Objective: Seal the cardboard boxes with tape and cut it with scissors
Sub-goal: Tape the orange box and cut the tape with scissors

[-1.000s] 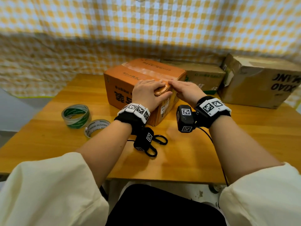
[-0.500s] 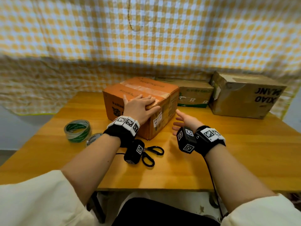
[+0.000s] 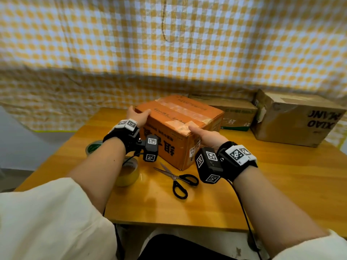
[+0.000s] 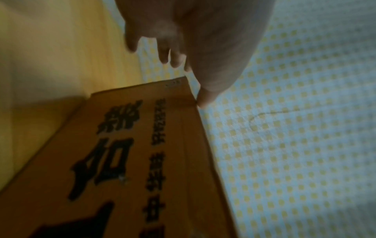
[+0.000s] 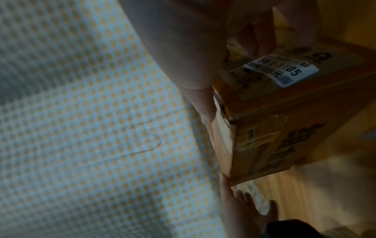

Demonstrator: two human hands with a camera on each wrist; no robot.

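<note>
Both hands held the orange box (image 3: 180,132) at opposite top corners. Left hand (image 3: 138,116) lay against the far-left corner, thumb on the top edge, fingers spread and nearly straight past the side, as the left wrist view showed. Right hand (image 3: 205,136) was at the near-right corner, thumb laid on the taped edge of the top, fingers going down the right side next to a white label (image 5: 281,70); how far they curled could not be told. A strip of clear tape (image 3: 185,112) ran along the top seam. The box stood on the wooden table (image 3: 281,177), angled to the person.

Scissors (image 3: 177,178) lay closed on the table just in front of the box, touched by neither hand. Two tape rolls sat under the left forearm: a yellowish roll (image 3: 128,174) nearer, a green roll (image 3: 93,148) beyond. Two brown boxes stood behind, a low one (image 3: 236,114) and a larger one (image 3: 298,119) to the right. A yellow checked cloth (image 3: 169,44) hung behind the table.
</note>
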